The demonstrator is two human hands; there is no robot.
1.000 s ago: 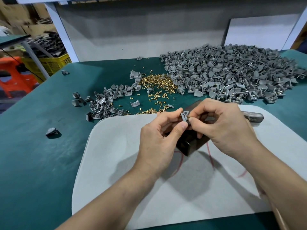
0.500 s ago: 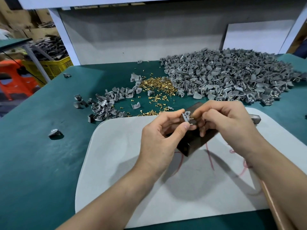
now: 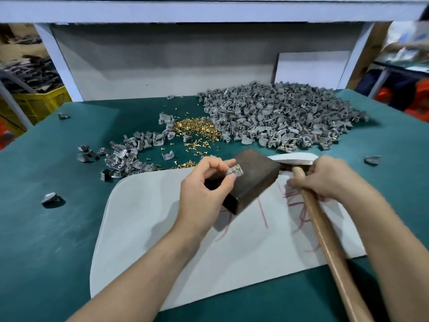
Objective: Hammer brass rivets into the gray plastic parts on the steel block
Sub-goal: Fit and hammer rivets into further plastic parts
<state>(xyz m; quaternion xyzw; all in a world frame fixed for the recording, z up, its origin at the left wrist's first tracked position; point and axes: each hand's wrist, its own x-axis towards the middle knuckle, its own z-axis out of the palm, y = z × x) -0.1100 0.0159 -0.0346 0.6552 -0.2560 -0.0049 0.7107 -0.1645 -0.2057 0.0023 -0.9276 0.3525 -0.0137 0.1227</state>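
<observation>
Now your left hand (image 3: 204, 194) pinches a small gray plastic part (image 3: 234, 171), a shiny brass rivet (image 3: 235, 168) seated in it, at the left edge of the dark, blocky steel block (image 3: 254, 180) in mid-frame. Your right hand (image 3: 329, 177) curls round the smooth wooden handle of the hammer (image 3: 325, 233), right of the block, over the pale scribbled mat (image 3: 162, 240).

- The green table (image 3: 58, 228) carries a white mat (image 3: 162, 252) at 6 o'clock.
- A big heap of gray plastic parts (image 3: 278, 117) lies at 1 o'clock.
- Loose brass rivets (image 3: 197, 131) lie at 12 o'clock, touching that heap's edge.
- A smaller cluster of gray parts (image 3: 130, 156) lies at 10 o'clock.
- One stray part (image 3: 50, 198) lies at 9 o'clock, another stray part (image 3: 372, 159) at 3 o'clock.
</observation>
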